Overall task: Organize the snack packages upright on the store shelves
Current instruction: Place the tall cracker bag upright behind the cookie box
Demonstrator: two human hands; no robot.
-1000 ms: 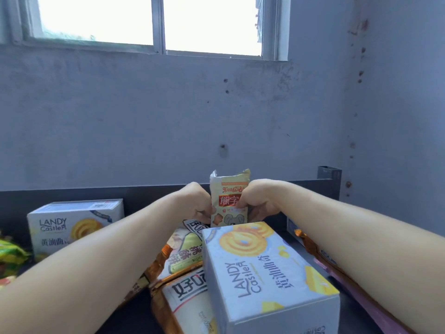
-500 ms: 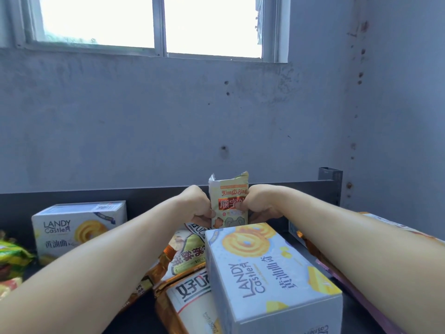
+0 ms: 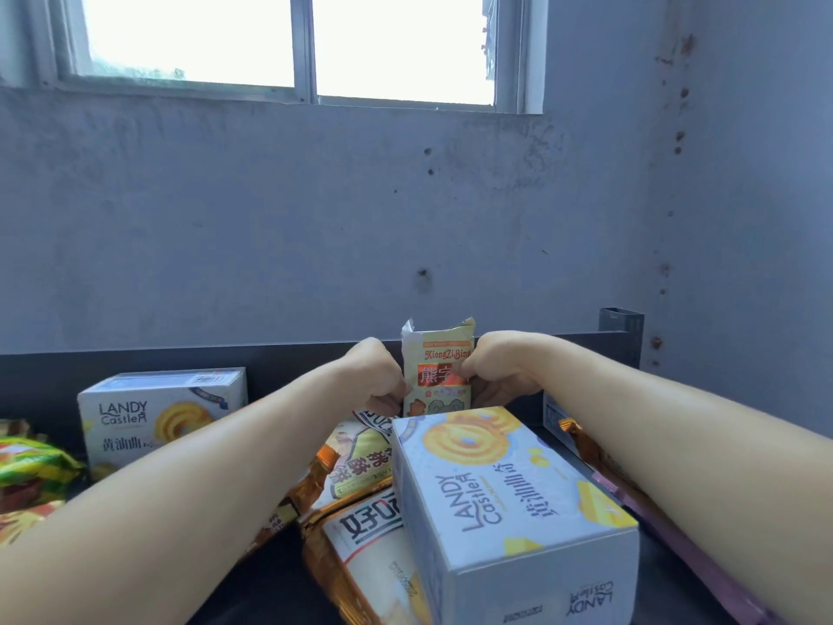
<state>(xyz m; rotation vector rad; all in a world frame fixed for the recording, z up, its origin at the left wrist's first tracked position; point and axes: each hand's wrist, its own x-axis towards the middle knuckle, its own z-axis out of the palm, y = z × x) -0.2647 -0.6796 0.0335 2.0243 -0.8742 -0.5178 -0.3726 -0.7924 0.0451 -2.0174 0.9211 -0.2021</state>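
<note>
Pouch point(image 3: 444, 349) held upright at back edge of shelf point(image 3: 180, 360)

A cookie box point(image 3: 509, 502) lies flat nearest, beside orange packets point(image 3: 360, 548); beyond it, left grip point(image 3: 378, 376) and right grip point(image 3: 496, 372) clench the pouch by its sides; a second box point(image 3: 157, 417) stands toward the left.

Base of biscuit pouch point(image 3: 439, 367) hidden behind lying Landy Castle box point(image 3: 509, 498). Left hand point(image 3: 376, 376), right hand point(image 3: 496, 367): fingertips curled under, mostly unseen. Green packet point(image 3: 31, 462) cut by left edge. Purple packet point(image 3: 712, 584) largely under right forearm.
</note>
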